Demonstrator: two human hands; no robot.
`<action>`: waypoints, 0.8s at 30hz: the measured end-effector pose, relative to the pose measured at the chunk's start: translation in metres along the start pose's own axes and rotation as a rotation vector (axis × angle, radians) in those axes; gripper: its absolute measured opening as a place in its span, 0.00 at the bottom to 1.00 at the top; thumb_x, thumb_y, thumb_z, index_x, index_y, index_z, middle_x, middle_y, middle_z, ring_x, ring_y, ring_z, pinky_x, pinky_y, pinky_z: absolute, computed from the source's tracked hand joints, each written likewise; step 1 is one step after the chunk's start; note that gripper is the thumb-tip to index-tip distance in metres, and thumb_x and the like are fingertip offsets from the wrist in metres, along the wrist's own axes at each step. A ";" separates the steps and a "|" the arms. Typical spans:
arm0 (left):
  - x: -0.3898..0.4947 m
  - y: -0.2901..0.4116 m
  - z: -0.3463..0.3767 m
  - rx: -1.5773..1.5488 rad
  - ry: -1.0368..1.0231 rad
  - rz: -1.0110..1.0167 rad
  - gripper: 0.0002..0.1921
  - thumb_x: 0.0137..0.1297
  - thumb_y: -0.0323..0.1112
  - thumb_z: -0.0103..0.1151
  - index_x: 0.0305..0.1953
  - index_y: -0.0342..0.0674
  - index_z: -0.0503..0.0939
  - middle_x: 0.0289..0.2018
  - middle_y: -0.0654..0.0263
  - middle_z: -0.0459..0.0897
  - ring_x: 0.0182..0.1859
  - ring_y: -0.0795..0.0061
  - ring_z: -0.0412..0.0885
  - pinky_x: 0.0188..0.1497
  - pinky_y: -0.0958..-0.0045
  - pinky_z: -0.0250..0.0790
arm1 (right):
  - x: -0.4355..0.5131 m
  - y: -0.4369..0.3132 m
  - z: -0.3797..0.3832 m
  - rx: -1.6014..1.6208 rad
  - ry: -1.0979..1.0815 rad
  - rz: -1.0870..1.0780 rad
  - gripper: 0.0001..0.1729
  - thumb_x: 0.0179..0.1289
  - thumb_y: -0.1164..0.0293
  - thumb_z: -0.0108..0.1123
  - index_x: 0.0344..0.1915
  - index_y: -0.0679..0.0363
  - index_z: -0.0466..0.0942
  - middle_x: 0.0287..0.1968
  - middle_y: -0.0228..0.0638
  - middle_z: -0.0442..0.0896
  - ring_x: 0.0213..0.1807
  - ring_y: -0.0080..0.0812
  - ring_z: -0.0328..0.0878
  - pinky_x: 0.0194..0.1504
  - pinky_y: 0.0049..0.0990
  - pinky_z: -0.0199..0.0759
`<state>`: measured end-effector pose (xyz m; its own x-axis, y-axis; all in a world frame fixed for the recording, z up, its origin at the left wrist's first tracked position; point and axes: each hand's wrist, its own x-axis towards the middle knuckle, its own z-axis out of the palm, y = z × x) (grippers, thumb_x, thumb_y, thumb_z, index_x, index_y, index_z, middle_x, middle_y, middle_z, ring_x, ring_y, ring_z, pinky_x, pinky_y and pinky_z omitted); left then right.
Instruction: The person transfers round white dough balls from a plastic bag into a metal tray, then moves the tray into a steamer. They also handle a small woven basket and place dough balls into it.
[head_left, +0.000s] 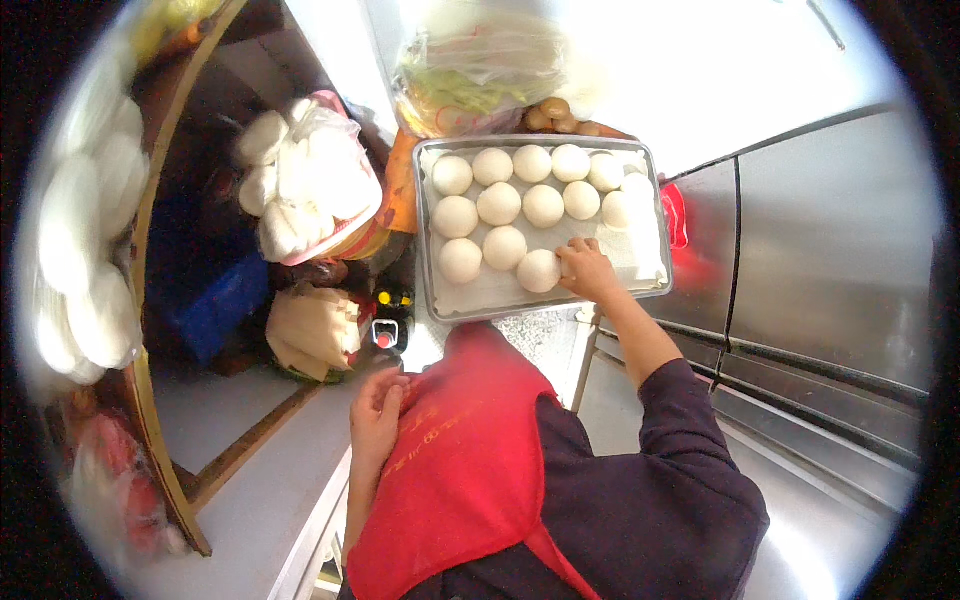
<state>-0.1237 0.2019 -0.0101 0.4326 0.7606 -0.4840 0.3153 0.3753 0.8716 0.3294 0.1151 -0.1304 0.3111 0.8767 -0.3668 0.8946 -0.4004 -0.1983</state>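
Observation:
A metal baking tray (541, 309) lined with pale paper lies before me, with several round white dough balls (543, 205) set in rough rows. In the front row, my right hand (589, 270) has its fingers and thumb against the right side of one dough ball (538, 271); the fingertips are partly hidden. The lining paper (484, 296) shows around the balls, and glare washes out the tray's right end. My left hand (377, 405) hangs beside my red apron (457, 450), its fingers loosely curled and nothing seen in it.
Left of the tray, a pink basket (367, 210) is heaped with white items in plastic. Nearer stand a stack of brown paper (315, 330) and a bottle with a red cap (385, 340). Bagged greens (480, 82) and brown eggs (555, 109) lie beyond. Steel panels (825, 247) line the right.

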 end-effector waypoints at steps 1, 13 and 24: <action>0.000 0.001 -0.001 -0.002 -0.002 -0.002 0.14 0.79 0.26 0.53 0.61 0.33 0.77 0.50 0.60 0.86 0.53 0.73 0.84 0.59 0.70 0.77 | -0.002 0.007 -0.005 0.009 0.007 0.007 0.29 0.56 0.65 0.72 0.60 0.47 0.80 0.68 0.43 0.73 0.69 0.57 0.69 0.62 0.54 0.77; 0.009 -0.014 -0.017 0.119 0.058 -0.121 0.14 0.77 0.26 0.56 0.60 0.37 0.78 0.49 0.65 0.86 0.48 0.76 0.83 0.56 0.73 0.76 | 0.035 0.054 -0.013 0.098 0.129 -0.018 0.38 0.60 0.64 0.75 0.68 0.59 0.70 0.68 0.56 0.72 0.71 0.61 0.66 0.72 0.49 0.63; -0.032 0.004 -0.060 0.212 0.242 0.128 0.17 0.76 0.39 0.62 0.59 0.36 0.80 0.44 0.57 0.89 0.43 0.69 0.87 0.49 0.67 0.78 | 0.029 -0.350 -0.400 0.623 0.686 -1.065 0.10 0.72 0.77 0.60 0.51 0.68 0.82 0.49 0.47 0.88 0.53 0.39 0.86 0.57 0.32 0.76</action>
<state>-0.1871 0.2110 0.0139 0.2755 0.9075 -0.3172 0.4511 0.1693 0.8762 0.1537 0.3869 0.2915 -0.1608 0.7111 0.6844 0.5667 0.6343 -0.5258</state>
